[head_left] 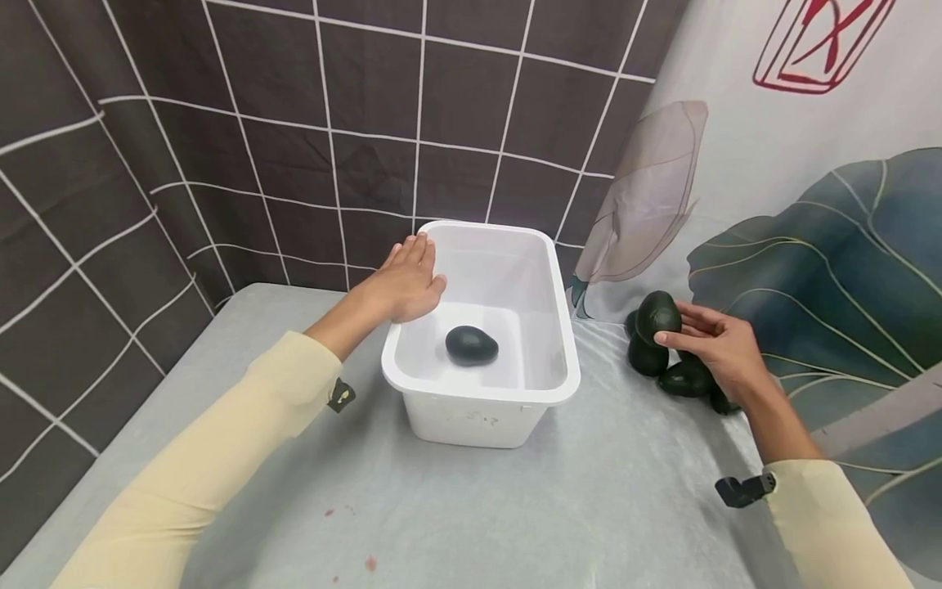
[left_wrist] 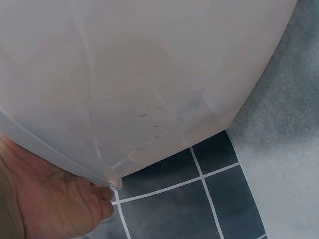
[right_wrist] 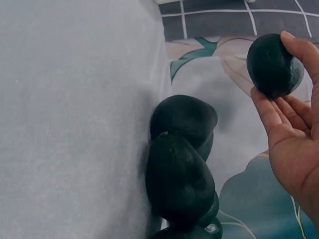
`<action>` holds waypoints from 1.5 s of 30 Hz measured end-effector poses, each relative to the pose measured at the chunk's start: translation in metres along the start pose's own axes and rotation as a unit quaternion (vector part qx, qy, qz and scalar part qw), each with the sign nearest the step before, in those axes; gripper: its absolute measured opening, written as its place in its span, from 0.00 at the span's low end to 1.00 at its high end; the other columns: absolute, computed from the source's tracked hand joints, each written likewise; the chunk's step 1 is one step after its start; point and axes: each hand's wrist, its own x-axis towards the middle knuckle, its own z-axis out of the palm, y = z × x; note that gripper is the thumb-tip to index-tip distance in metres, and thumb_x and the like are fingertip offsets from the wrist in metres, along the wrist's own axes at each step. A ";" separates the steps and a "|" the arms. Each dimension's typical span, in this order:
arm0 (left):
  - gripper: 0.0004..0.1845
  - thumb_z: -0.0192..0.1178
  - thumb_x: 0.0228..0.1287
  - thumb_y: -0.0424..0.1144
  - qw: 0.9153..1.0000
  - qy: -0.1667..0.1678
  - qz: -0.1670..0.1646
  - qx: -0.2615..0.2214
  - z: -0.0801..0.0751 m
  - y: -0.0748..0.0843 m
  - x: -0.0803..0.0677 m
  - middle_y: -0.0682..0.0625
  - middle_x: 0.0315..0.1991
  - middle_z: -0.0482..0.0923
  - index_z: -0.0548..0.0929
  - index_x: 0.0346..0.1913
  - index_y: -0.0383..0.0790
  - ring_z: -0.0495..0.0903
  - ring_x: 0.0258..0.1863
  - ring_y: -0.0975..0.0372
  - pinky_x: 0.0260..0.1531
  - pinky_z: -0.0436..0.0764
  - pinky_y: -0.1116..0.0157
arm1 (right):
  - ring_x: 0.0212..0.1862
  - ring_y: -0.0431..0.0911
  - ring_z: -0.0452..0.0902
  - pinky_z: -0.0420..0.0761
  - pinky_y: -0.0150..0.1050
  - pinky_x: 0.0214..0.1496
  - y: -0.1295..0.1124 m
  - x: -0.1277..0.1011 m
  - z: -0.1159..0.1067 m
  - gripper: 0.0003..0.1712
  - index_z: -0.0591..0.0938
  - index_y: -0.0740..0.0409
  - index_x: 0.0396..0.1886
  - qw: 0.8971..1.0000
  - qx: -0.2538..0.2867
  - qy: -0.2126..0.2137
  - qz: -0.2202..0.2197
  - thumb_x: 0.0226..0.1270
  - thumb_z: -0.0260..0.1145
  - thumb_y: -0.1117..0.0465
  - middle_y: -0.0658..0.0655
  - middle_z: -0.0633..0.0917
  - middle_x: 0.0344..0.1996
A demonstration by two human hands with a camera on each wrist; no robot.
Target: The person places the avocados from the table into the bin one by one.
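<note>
Pale yellow sleeves (head_left: 199, 458) are seen closest, low in the head view, one on each arm; both arms are stretched out over a grey table cloth (head_left: 471, 507), and a few small red spots are seen on the cloth near the front. To the left, the left hand (head_left: 406, 282) is laid flat on the far left rim of a white tub (head_left: 486, 409); its fingers are held straight and nothing is gripped; in the left wrist view the palm (left_wrist: 45, 204) is seen pressed against the tub's wall. Inside the tub, one dark avocado (head_left: 472, 345) is lying on the bottom, near the front. Further right, a small heap of dark avocados (head_left: 680, 376) is seen on the cloth, right against the leaf-patterned curtain (head_left: 824, 270). Above the heap, one avocado (head_left: 657, 318) is held up by the right hand (head_left: 724, 348); it is pinched between curled fingertips and thumb, and it is lifted clear of the heap.
</note>
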 end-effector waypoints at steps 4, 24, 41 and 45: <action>0.44 0.30 0.90 0.53 1.000 0.001 0.001 0.001 0.001 0.000 0.000 0.31 0.93 0.24 0.35 0.91 0.25 0.25 0.95 0.42 0.95 0.29 0.48 | 0.65 0.25 0.82 0.75 0.64 0.85 -0.004 0.002 0.001 0.54 0.70 0.50 0.90 1.000 -0.007 -0.003 -0.003 0.72 0.82 0.40 0.59 0.79 0.82; 0.44 0.31 0.90 0.53 1.000 0.007 -0.003 0.007 0.001 0.000 -0.001 0.32 0.94 0.25 0.37 0.91 0.25 0.26 0.95 0.43 0.95 0.30 0.48 | 0.85 0.67 0.71 0.74 0.69 0.84 -0.034 0.012 0.019 0.54 0.68 0.56 0.90 0.999 0.005 -0.027 -0.022 0.74 0.82 0.43 0.69 0.73 0.84; 0.44 0.32 0.90 0.53 1.000 0.004 -0.004 0.005 0.002 0.000 0.001 0.32 0.94 0.25 0.37 0.91 0.25 0.25 0.95 0.43 0.95 0.30 0.49 | 0.77 0.49 0.82 0.87 0.25 0.63 -0.045 0.014 0.019 0.51 0.71 0.52 0.89 0.999 -0.014 -0.026 -0.038 0.73 0.82 0.43 0.66 0.77 0.83; 0.44 0.32 0.90 0.53 1.000 0.007 -0.002 0.005 0.001 0.000 0.001 0.32 0.94 0.25 0.37 0.91 0.25 0.26 0.95 0.43 0.95 0.30 0.48 | 0.82 0.57 0.78 0.87 0.32 0.69 -0.050 0.015 0.018 0.51 0.72 0.51 0.89 0.999 -0.017 -0.025 -0.038 0.73 0.82 0.42 0.65 0.77 0.83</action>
